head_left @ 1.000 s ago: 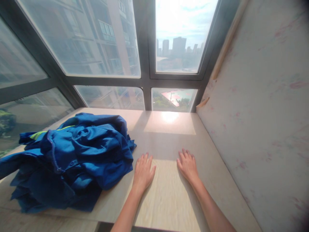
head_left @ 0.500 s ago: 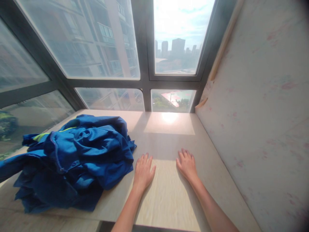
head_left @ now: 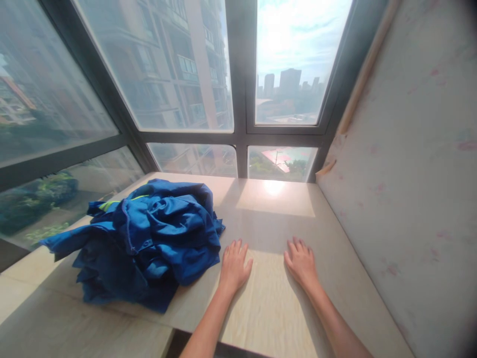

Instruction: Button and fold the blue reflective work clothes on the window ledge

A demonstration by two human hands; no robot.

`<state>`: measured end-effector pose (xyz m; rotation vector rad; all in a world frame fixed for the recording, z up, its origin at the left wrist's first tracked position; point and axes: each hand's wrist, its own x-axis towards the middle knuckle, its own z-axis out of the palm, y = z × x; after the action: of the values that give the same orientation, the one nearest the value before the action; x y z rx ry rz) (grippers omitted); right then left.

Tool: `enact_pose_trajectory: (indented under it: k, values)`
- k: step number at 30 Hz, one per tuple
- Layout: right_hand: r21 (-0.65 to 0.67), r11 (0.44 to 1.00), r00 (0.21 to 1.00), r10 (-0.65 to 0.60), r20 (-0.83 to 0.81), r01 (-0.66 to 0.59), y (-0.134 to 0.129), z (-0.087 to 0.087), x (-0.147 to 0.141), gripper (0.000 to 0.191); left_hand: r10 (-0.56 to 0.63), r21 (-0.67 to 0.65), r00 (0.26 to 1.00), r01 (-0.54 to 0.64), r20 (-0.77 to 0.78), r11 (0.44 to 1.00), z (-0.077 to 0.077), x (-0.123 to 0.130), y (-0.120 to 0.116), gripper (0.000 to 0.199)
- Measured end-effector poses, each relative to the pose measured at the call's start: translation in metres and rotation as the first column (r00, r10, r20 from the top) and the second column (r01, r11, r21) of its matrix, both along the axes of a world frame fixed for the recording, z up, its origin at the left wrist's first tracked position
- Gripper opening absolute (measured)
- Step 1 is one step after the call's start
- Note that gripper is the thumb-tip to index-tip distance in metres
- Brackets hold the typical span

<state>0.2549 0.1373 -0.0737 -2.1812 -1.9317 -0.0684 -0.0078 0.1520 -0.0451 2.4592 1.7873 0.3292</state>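
My left hand (head_left: 234,266) lies palm down on the pale sill surface (head_left: 266,298), fingers stretched out and thumb apart, holding nothing. Just left of it is a crumpled heap of blue cloth (head_left: 167,238) with a zipper and yellow-green strips, like a garment. A small gap shows between my left fingers and the cloth. Farther right, my right hand (head_left: 301,262) also rests flat on the surface with its fingers spread and nothing in them.
Grey window frames (head_left: 241,99) rise behind and to the left of the surface. A patterned wall (head_left: 417,174) borders it on the right. At the near edge, a dark gap (head_left: 238,351) shows below the surface.
The camera view has shifted, so the cloth, windows and both hands appear farther right. Both hands stay flat on the surface, and the cloth heap keeps its shape.
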Motion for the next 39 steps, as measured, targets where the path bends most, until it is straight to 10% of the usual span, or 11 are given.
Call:
enact_pose_trajectory:
  k: [39]
  values:
    - [0.035,0.998,0.998,0.051,-0.022,-0.051,-0.002,-0.007,0.01,0.043,-0.016,-0.019,1.0,0.016,-0.008,1.0,0.004,0.001,-0.004,0.05]
